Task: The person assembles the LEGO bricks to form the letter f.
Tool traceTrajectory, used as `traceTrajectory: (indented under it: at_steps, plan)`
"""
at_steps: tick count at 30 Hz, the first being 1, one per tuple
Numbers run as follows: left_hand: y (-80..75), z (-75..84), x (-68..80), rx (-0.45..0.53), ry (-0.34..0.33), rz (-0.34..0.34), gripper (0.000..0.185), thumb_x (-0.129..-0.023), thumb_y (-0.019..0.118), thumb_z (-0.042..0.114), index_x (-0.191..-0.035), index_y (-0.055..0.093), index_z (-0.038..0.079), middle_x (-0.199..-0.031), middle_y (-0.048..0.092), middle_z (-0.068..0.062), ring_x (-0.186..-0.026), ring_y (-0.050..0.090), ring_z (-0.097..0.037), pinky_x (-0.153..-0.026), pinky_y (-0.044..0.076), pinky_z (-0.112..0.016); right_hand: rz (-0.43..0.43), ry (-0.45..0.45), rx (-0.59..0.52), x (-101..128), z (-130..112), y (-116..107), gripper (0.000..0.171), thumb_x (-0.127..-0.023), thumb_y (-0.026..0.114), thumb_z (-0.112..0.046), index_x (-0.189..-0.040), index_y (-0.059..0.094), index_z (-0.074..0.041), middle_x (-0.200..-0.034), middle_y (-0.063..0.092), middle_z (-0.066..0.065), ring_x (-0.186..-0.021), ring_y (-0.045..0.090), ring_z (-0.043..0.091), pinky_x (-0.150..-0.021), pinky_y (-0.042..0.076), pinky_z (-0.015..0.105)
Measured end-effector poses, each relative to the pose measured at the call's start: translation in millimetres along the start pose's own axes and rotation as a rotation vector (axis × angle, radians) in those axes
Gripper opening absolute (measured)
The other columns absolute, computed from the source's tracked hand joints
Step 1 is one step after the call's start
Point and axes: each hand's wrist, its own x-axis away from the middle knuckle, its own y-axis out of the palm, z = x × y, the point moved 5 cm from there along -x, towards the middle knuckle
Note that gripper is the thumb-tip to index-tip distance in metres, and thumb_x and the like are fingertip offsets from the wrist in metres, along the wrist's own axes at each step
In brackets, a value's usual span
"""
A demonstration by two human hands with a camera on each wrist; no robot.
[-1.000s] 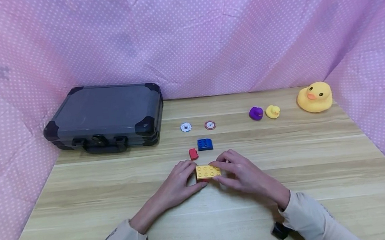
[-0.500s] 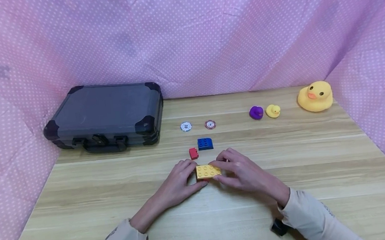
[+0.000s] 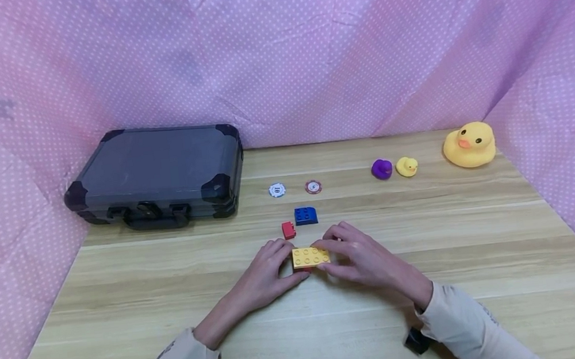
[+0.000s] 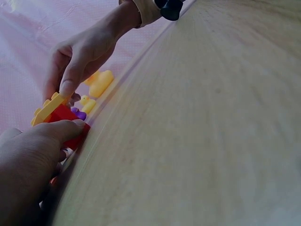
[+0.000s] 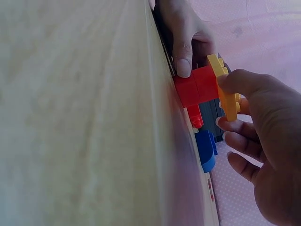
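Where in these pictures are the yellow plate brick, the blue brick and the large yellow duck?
yellow plate brick [image 3: 310, 256], head view, on its studded top.
blue brick [image 3: 305, 215], head view, on its top face.
large yellow duck [image 3: 469, 145], head view, on its body.

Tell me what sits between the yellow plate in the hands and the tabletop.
Red bricks sit under the yellow plate and rest on the tabletop; the right wrist view shows this. The head view hides them almost wholly.
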Motion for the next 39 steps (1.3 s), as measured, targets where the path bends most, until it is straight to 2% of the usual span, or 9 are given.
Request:
traceTrajectory:
  at_steps: [7, 15, 19, 25, 32, 39]
  plan:
    - [-0.1, -0.6, -0.3, -0.01, 0.018, 0.006, 0.036, -0.092, 0.081, 0.034, -0.117, 0.068, 0.013, -0.118, 0.063, 0.001, -0.104, 0.053, -0.016, -0.09, 0.049, -0.04, 0.001, 0.023, -0.045, -1.3, 2.2, 0.7, 0.037, -0.096, 0.076, -0.035, -0.126, 0.073, -0.013, -0.114, 0.063, -0.005, -0.102, 0.053, 0.009, -0.084, 0.052, 0.031]
    - [2.5, -2.6, -0.6, -0.019, 0.002, -0.009, 0.037, -0.092, 0.081, 0.037, -0.117, 0.067, 0.014, -0.119, 0.062, 0.001, -0.105, 0.053, -0.016, -0.091, 0.049, -0.04, 0.001, 0.135, -0.275, -10.5, 22.9, 0.7, 0.026, -0.106, 0.062, -0.023, -0.124, 0.072, -0.008, -0.12, 0.066, -0.001, -0.112, 0.059, 0.016, -0.095, 0.051, 0.045]
    - [3.2, -3.0, 0.2, -0.012, -0.006, -0.016, 0.036, -0.092, 0.08, 0.039, -0.115, 0.067, 0.015, -0.118, 0.062, 0.001, -0.104, 0.053, -0.016, -0.092, 0.048, -0.041, -0.013, 0.202, -0.351, -17.9, 36.3, 4.3, 0.024, -0.107, 0.06, -0.02, -0.124, 0.072, -0.008, -0.117, 0.068, -0.001, -0.11, 0.062, 0.017, -0.095, 0.051, 0.045]
    - [1.7, -3.0, 0.1, -0.017, 0.016, 0.004, 0.035, -0.092, 0.081, 0.037, -0.115, 0.066, 0.015, -0.116, 0.061, 0.003, -0.103, 0.053, -0.015, -0.089, 0.048, -0.039, -0.052, 0.213, -0.359, -29.0, 42.7, 10.8, 0.027, -0.107, 0.061, -0.02, -0.129, 0.07, -0.008, -0.116, 0.069, -0.001, -0.102, 0.062, 0.016, -0.092, 0.052, 0.041]
    - [1.1, -2.3, -0.2, -0.021, 0.024, 0.011, 0.036, -0.092, 0.08, 0.038, -0.115, 0.067, 0.014, -0.115, 0.061, 0.003, -0.102, 0.053, -0.015, -0.088, 0.048, -0.039, -0.074, 0.224, -0.369, -37.3, 41.9, 15.5, 0.03, -0.107, 0.061, -0.021, -0.133, 0.069, -0.01, -0.126, 0.069, 0.001, -0.109, 0.063, 0.016, -0.095, 0.052, 0.041]
    - [0.5, -1.4, 0.8, -0.019, 0.03, 0.019, 0.034, -0.093, 0.079, 0.038, -0.113, 0.067, 0.014, -0.111, 0.06, 0.004, -0.099, 0.051, -0.014, -0.085, 0.047, -0.037, -0.059, 0.222, -0.379, -41.4, 41.5, 19.2, 0.028, -0.106, 0.063, -0.018, -0.131, 0.07, -0.008, -0.117, 0.07, 0.001, -0.094, 0.059, 0.017, -0.082, 0.052, 0.033]
